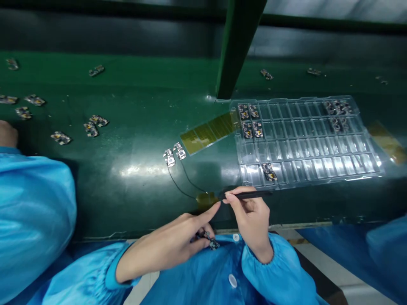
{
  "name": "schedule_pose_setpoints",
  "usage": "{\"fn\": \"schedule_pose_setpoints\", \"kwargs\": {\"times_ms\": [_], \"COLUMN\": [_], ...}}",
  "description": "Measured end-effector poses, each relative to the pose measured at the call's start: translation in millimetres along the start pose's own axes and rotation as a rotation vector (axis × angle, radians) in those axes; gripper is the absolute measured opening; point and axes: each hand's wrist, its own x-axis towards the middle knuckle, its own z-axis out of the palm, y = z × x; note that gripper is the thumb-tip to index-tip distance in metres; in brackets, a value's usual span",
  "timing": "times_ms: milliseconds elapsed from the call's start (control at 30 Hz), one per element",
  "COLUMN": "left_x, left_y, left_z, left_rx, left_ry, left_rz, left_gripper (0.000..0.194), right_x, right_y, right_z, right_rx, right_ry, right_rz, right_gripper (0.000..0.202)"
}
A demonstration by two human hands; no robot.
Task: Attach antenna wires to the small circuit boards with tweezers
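Observation:
My right hand (251, 214) grips black tweezers (251, 195) whose tip rests on a small yellow tape piece (206, 198) at the near edge of the green belt (133, 135). My left hand (181, 241) points its forefinger onto that same tape piece and holds a small circuit board (210, 240) under its other fingers. Two thin black wires (186, 184) run from the tape up to a pair of small silver boards (174, 154) lying on the belt.
A clear plastic tray (305, 144) with many pockets, a few holding boards, lies to the right. A yellow tape strip (210, 131) sits beside it. Loose boards (92, 127) are scattered at the left. A green post (235, 46) stands behind. Another person's blue sleeve (32, 212) is at the left.

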Motion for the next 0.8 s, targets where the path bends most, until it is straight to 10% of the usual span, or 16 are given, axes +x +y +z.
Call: {"fn": "schedule_pose_setpoints", "kwargs": {"times_ms": [567,800], "left_x": [4.9,41.6], "left_y": [6.9,37.5], "left_z": [-2.4,-37.8], "left_rx": [-0.151,-0.424], "left_ry": [0.013,0.449], "left_rz": [-0.016,0.094], "left_gripper": [0.069,0.029], "right_x": [6.3,25.8], "right_y": [-16.7,-49.0], "right_z": [-10.0,-38.7], "right_rx": [0.255,0.272], "right_ry": [0.153,0.371], "right_rz": [-0.016,-0.216], "right_gripper": [0.011,0.014]}}
